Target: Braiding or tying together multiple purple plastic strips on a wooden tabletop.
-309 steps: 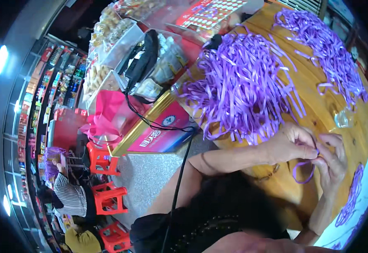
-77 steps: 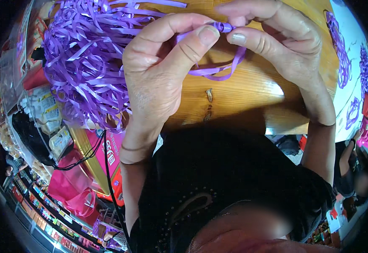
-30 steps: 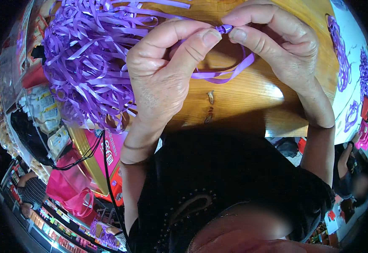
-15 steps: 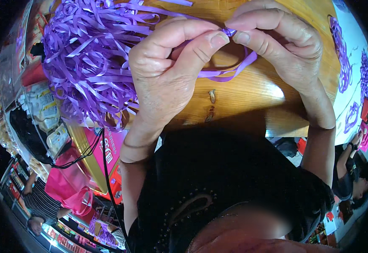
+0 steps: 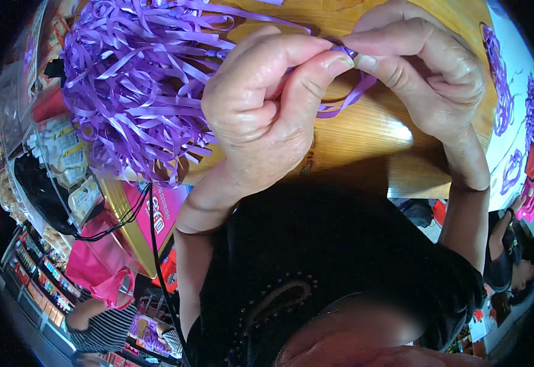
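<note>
Between the pinched fingertips of both hands is a narrow purple ribbon (image 5: 353, 96). My left hand (image 5: 267, 98) is closed, thumb against forefinger, on one part of it. My right hand (image 5: 423, 70) pinches it just beside, the two thumb tips almost touching. A loop of the ribbon hangs below the fingers over the wooden table (image 5: 352, 144). The exact spot gripped is mostly hidden by the fingertips, so I cannot tell whether it is knotted. Left of my left hand lies a big tangled heap of purple ribbons (image 5: 132, 85).
Left of the table are packaged goods (image 5: 65, 153), a black pouch (image 5: 37, 192), a gold-edged pink box (image 5: 157, 211) and a pink bag (image 5: 105, 275). More purple ribbon (image 5: 498, 79) lies on a white surface at right. Other people (image 5: 105, 324) are at lower left and far right.
Both my hands have shifted to the right, still pinching the ribbon; the left moved more. The person in stripes at lower left has moved closer to the pink bag.
</note>
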The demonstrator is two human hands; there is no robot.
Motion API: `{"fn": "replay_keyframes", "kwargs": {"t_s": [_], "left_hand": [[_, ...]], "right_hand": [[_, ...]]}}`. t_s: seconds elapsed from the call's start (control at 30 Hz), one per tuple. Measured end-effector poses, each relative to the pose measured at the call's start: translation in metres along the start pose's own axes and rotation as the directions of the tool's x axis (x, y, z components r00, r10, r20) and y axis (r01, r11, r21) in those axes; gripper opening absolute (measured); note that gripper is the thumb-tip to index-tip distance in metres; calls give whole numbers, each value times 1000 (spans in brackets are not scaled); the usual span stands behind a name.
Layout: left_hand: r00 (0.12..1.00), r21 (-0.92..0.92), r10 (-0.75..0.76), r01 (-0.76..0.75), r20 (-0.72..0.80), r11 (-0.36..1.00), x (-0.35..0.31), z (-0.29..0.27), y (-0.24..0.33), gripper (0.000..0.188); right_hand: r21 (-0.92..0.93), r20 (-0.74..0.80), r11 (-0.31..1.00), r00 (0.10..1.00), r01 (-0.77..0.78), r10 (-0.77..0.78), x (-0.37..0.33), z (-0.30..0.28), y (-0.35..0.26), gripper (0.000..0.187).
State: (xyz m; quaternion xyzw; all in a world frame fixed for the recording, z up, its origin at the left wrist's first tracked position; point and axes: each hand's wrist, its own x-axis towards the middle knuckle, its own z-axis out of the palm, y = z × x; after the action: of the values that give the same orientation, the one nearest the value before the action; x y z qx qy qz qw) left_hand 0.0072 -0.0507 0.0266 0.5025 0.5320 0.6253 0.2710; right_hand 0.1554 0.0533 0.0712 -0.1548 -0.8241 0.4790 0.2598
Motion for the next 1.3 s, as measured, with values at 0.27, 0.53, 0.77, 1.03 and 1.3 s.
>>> {"fn": "replay_keyframes", "kwargs": {"t_s": [0.27, 0.53, 0.77, 1.03, 1.3], "left_hand": [[999, -125, -30, 27, -23, 992, 0, 3, -2, 13], [998, -204, 23, -10, 63, 979, 1, 0, -6, 16], [965, -2, 193, -195, 178, 981, 4, -14, 2, 17], [907, 85, 303, -340, 294, 936, 7, -19, 4, 18], [874, 43, 254, -298, 414, 954, 10, -26, 5, 17]], "right_hand": [[23, -9, 1000, 1000, -17, 17, 4, -6, 3, 18], [137, 51, 988, 997, -68, 61, 5, -11, -2, 17], [-27, 148, 1000, 989, 0, 4, 6, -24, -5, 18], [-259, 179, 885, 919, 387, -350, -2, -4, -3, 20], [-386, 213, 810, 897, 440, -386, -13, -3, -4, 37]]}}
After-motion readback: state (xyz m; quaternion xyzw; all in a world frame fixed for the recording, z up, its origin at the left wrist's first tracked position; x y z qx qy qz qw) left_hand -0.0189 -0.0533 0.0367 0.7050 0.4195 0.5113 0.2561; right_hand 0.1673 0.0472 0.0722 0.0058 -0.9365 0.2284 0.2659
